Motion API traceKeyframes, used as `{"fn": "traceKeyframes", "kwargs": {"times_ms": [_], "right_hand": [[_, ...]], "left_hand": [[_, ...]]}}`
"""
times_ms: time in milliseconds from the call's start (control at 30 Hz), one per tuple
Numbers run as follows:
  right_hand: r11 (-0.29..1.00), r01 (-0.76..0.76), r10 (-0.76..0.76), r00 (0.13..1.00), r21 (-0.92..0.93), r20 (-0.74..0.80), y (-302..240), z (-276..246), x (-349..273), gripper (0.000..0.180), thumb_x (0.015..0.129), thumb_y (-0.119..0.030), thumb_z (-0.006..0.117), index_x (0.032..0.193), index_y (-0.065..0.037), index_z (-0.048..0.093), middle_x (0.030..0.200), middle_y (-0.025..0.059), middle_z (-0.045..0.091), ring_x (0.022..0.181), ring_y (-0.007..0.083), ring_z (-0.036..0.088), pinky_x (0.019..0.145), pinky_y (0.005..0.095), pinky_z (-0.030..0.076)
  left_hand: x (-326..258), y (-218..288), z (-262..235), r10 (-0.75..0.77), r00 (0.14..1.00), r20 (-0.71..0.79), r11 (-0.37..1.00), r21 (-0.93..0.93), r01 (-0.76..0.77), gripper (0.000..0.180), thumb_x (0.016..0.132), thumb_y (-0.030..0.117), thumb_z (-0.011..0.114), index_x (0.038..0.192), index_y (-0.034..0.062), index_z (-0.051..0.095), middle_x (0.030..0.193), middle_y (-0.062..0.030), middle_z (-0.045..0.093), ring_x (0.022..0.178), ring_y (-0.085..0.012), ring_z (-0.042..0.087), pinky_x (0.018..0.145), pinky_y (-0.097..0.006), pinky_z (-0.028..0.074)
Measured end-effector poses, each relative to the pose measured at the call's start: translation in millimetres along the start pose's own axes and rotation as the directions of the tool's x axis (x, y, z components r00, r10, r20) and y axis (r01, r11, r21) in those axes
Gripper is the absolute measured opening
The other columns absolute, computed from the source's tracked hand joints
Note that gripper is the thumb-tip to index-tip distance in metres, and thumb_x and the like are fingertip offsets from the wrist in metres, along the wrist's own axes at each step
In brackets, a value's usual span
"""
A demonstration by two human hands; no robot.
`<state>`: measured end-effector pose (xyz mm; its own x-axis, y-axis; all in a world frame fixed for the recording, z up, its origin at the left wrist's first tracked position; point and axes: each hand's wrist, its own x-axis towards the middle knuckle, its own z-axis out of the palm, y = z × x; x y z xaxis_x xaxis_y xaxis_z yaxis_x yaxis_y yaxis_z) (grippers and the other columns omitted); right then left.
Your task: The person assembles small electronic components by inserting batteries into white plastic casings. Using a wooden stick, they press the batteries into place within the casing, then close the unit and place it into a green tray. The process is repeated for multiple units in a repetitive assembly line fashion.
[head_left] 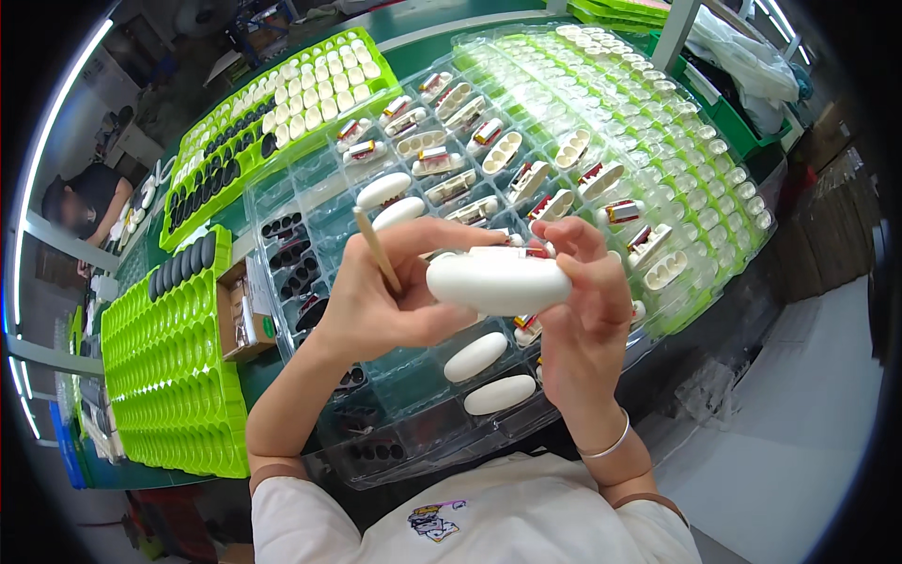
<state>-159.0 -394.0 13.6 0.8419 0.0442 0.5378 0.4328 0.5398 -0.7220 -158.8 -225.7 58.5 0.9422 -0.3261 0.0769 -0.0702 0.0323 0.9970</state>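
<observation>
My left hand (381,296) and my right hand (587,315) grip a smooth white oval plastic casing (498,284) from its two ends, above the tray. Some red and clear parts show along its far upper edge, partly hidden by my fingers. A thin wooden stick (378,252) is also tucked in my left hand, standing up between thumb and forefinger. Beneath my hands lies a clear compartment tray (399,376). Two white oval casings (475,355) lie in it nearer me, and two more white casings (383,191) are beyond my left hand.
Open casings with red-and-metal parts (432,160) fill several compartments. Green trays of white and black shells (319,94) stand at the back left. A green tray (169,376) and cardboard box (246,315) are left, stacked clear trays (658,160) right. Another person (89,202) sits far left.
</observation>
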Motion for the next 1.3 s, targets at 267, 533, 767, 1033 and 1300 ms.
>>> {"fn": "traceKeyframes", "kwargs": {"times_ms": [267, 533, 767, 1033, 1300], "right_hand": [[0.972, -0.103, 0.102, 0.995, 0.211, 0.016, -1.8, 1.3, -6.2, 0.033, 0.074, 0.000, 0.059, 0.105, -0.007, 0.051, 0.116, 0.0126, 0.042, 0.110, 0.0210, 0.040, 0.095, 0.0366, 0.031], [0.911, -0.311, 0.319, 0.948, 0.269, 0.015, -6.6, 13.9, -17.4, 0.059, 0.080, -0.025, 0.057, 0.129, -0.016, 0.025, 0.123, 0.0104, 0.039, 0.112, 0.0204, 0.041, 0.094, 0.0366, 0.036], [0.757, -0.375, 0.416, 0.908, 0.535, 0.047, -9.3, 29.6, -7.6, 0.053, 0.086, -0.041, 0.038, 0.130, -0.018, 0.018, 0.122, 0.0141, 0.039, 0.114, 0.0263, 0.039, 0.094, 0.0392, 0.037], [0.751, -0.345, 0.443, 0.896, 0.562, -0.042, -2.4, 20.1, -8.7, 0.044, 0.089, -0.036, 0.034, 0.123, -0.010, 0.025, 0.101, 0.0125, 0.047, 0.093, 0.0208, 0.051, 0.082, 0.0337, 0.043], [0.821, -0.374, 0.520, 0.802, 0.431, -0.295, 2.3, 11.0, -8.8, 0.037, 0.089, -0.032, 0.038, 0.115, -0.006, 0.033, 0.090, 0.0089, 0.047, 0.078, 0.0158, 0.048, 0.074, 0.0298, 0.044]], "left_hand": [[-2.0, -4.2, 1.7, 0.526, 0.849, 0.045, 0.757, 0.431, -0.492, 0.049, 0.054, 0.004, 0.072, 0.101, 0.0040, 0.058, 0.098, -0.0096, 0.059, 0.054, -0.0017, 0.044, 0.041, -0.013, 0.031], [-2.9, -5.6, 14.8, 0.759, 0.637, 0.134, 0.366, 0.722, -0.588, 0.041, 0.056, 0.008, 0.072, 0.096, 0.0040, 0.060, 0.094, -0.0136, 0.060, 0.074, -0.0226, 0.062, 0.057, -0.026, 0.051], [-6.4, -18.3, 23.6, 0.799, 0.563, 0.212, 0.155, 0.832, -0.532, 0.040, 0.056, 0.012, 0.073, 0.094, 0.0042, 0.062, 0.090, -0.0116, 0.061, 0.066, -0.0149, 0.061, 0.046, -0.020, 0.047], [-9.0, -25.8, 35.2, 0.768, 0.618, 0.168, 0.171, 0.876, -0.450, 0.040, 0.056, 0.016, 0.071, 0.093, 0.0043, 0.062, 0.099, -0.0106, 0.056, 0.061, -0.0124, 0.060, 0.042, -0.019, 0.043], [-18.5, -1.0, 25.9, 0.481, 0.867, 0.130, 0.439, 0.820, -0.366, 0.040, 0.064, 0.023, 0.070, 0.100, 0.0089, 0.059, 0.101, -0.0072, 0.053, 0.060, -0.0156, 0.053, 0.044, -0.024, 0.042]]}}
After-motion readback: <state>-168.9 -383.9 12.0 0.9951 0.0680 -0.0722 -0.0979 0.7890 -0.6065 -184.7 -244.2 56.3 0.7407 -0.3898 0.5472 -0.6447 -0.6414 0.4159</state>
